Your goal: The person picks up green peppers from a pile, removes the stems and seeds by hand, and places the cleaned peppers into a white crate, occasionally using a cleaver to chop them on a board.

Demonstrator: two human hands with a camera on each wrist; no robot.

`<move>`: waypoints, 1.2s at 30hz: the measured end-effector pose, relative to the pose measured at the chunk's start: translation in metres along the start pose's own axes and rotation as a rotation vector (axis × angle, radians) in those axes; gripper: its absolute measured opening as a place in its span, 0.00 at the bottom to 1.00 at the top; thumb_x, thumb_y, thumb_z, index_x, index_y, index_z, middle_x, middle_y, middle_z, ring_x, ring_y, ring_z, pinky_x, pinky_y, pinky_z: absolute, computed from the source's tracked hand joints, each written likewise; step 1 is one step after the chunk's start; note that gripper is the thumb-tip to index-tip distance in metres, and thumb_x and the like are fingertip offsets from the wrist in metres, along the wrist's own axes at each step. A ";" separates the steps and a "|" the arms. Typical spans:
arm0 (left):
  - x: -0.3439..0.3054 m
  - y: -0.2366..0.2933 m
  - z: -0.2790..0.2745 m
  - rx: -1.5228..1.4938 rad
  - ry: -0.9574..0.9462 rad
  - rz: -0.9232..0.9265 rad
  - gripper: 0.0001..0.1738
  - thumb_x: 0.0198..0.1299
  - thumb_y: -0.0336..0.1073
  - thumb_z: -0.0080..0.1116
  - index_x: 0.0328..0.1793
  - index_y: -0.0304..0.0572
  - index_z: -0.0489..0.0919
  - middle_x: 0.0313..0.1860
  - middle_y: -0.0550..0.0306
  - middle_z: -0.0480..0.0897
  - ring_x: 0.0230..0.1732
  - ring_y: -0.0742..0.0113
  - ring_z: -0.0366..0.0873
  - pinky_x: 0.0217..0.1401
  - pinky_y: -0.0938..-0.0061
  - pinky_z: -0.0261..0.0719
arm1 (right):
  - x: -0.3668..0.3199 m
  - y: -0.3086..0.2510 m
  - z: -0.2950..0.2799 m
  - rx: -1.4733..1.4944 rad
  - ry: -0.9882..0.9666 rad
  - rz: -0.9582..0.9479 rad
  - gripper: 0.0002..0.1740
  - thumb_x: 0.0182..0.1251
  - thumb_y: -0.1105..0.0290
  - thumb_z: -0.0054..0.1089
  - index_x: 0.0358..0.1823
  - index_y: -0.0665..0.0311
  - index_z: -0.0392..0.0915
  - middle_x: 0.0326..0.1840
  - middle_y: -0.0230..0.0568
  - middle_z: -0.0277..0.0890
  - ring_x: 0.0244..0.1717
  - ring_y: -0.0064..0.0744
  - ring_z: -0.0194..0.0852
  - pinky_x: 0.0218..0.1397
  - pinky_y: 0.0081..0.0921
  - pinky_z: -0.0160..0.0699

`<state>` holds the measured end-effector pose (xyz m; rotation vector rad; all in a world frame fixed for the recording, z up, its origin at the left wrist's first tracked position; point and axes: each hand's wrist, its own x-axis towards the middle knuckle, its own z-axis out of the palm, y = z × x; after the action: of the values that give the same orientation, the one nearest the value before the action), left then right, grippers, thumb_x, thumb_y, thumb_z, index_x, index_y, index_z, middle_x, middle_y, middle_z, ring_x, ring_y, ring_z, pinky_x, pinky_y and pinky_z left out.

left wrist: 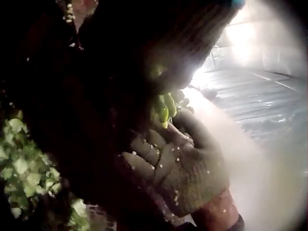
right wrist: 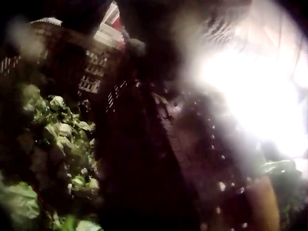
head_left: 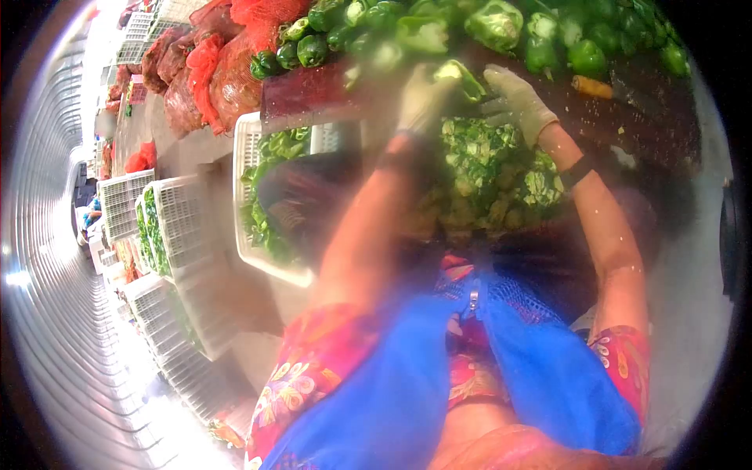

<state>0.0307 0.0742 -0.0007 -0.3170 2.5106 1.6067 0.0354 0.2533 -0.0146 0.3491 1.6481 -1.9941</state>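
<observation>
In the head view a cut green pepper [head_left: 468, 81], its pale inside showing, is between my two gloved hands. My left hand [head_left: 423, 100], blurred, holds it at its left side. Close by on the right is my right hand [head_left: 523, 102], thumb side up, fingers reaching towards the pepper. The left wrist view shows the right hand's glove [left wrist: 190, 168] dotted with seeds, fingers bent inward below green pepper strips [left wrist: 166, 109]; I cannot tell whether it grips anything. Under the hands lies a heap of pale green pepper pieces [head_left: 479, 149].
Whole green peppers [head_left: 586, 56] are piled along the far side of a dark, wet board [head_left: 650, 102], with a yellow-orange piece [head_left: 592, 87] on it. At left stands a white crate [head_left: 247, 141] of green pieces; beyond are stacked crates [head_left: 184, 207] and red mesh sacks [head_left: 235, 82].
</observation>
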 end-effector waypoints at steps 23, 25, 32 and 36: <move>-0.005 0.015 0.031 0.697 -0.132 0.378 0.37 0.55 0.42 0.64 0.70 0.48 0.62 0.43 0.43 0.84 0.47 0.40 0.82 0.48 0.53 0.79 | 0.038 0.069 -0.017 -0.540 0.120 -0.630 0.24 0.74 0.62 0.48 0.67 0.64 0.71 0.67 0.42 0.72 0.66 0.33 0.69 0.69 0.30 0.67; -0.008 0.020 0.027 0.627 -0.145 0.394 0.38 0.58 0.44 0.62 0.74 0.51 0.61 0.44 0.43 0.84 0.47 0.41 0.82 0.49 0.54 0.79 | 0.004 0.034 -0.003 -0.336 0.078 -0.484 0.23 0.73 0.65 0.47 0.67 0.64 0.71 0.67 0.43 0.72 0.67 0.33 0.69 0.70 0.31 0.67; -0.019 0.020 0.007 0.180 -0.278 0.344 0.36 0.63 0.46 0.57 0.77 0.50 0.61 0.40 0.48 0.85 0.39 0.57 0.84 0.47 0.66 0.81 | -0.035 -0.004 -0.015 -0.026 -0.155 -0.145 0.22 0.71 0.73 0.48 0.65 0.65 0.72 0.64 0.43 0.74 0.64 0.33 0.71 0.69 0.27 0.69; -0.018 0.008 -0.003 -0.254 -0.486 0.154 0.35 0.64 0.39 0.54 0.77 0.41 0.61 0.43 0.51 0.84 0.44 0.63 0.81 0.44 0.70 0.80 | -0.041 -0.006 -0.024 0.071 -0.251 -0.085 0.28 0.69 0.64 0.55 0.70 0.62 0.67 0.56 0.34 0.75 0.52 0.23 0.75 0.44 0.23 0.78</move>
<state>0.0463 0.0768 0.0121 0.2256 2.0113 1.7977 0.0630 0.2871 0.0060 0.0511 1.4597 -2.0671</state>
